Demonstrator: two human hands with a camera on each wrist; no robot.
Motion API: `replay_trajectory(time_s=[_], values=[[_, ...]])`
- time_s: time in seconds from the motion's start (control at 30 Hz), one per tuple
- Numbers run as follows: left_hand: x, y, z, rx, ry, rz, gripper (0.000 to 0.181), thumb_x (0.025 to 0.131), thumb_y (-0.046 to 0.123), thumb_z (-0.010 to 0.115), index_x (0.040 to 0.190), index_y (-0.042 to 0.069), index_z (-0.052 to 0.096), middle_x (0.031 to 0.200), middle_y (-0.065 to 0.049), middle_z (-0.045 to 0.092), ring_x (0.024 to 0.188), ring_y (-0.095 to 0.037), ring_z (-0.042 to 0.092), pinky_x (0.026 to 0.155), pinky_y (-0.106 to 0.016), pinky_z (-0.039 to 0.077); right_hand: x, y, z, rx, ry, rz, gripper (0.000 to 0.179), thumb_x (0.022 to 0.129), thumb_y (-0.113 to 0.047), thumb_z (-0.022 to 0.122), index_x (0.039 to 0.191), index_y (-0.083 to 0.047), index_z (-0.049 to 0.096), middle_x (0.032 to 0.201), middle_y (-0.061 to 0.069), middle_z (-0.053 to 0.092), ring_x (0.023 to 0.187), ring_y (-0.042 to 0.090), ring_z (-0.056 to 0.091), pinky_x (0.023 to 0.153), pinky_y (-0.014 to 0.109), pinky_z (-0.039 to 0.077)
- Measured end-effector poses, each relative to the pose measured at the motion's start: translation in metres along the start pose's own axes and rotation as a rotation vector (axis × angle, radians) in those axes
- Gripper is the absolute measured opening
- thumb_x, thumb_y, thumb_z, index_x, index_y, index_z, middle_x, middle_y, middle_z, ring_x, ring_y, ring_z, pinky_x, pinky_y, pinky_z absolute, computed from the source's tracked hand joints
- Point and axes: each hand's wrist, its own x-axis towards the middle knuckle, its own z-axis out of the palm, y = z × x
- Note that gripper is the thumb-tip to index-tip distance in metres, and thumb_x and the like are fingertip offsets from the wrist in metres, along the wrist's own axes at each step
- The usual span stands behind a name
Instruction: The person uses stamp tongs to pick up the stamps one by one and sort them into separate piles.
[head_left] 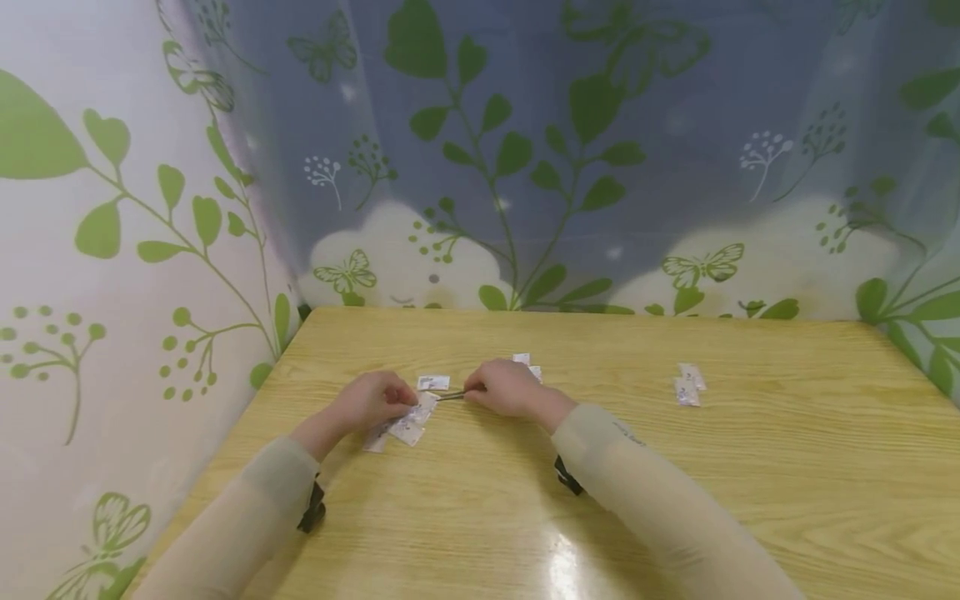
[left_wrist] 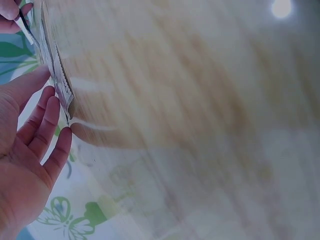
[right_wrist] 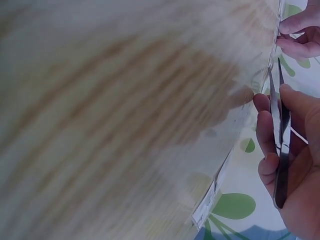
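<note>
My right hand point(head_left: 506, 387) holds metal tweezers point(right_wrist: 281, 145) between thumb and fingers. In the head view the tweezers point left, their tips at the edge of a small flat printed packet point(head_left: 426, 406). At that packet's left side is my left hand point(head_left: 372, 400), its thumb and fingertips pinching the edge. Under and beside it lie more such packets point(head_left: 407, 432), overlapping in a loose pile. The left wrist view shows the packet point(left_wrist: 61, 85) edge-on at the fingertips. What is printed on the packets is too small to read.
A single packet point(head_left: 433, 382) lies just behind the pile. Two more packets point(head_left: 521, 358) are partly hidden behind my right hand. Farther right, a pair of overlapping packets point(head_left: 687, 390) rests on the wooden table point(head_left: 787, 467). Leaf-printed curtains point(head_left: 540, 167) stand behind and at the sides.
</note>
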Motion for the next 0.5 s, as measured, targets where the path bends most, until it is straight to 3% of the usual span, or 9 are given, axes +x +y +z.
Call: replay_trajectory(time_s=[0.5], values=[[-0.0007, 0.0015, -0.0004, 0.006, -0.001, -0.018, 0.007, 0.086, 0.013, 0.074, 0.092, 0.016, 0.073, 0.087, 0.006, 0.063, 0.081, -0.014, 0.056, 0.075, -0.036, 0.047, 0.0029, -0.0021, 0.0023, -0.008, 0.004, -0.031, 0.016, 0.095, -0.025, 0.063, 0.103, -0.017, 0.076, 0.101, -0.003, 0.071, 0.097, 0.019, 0.065, 0.083, 0.039, 0.050]])
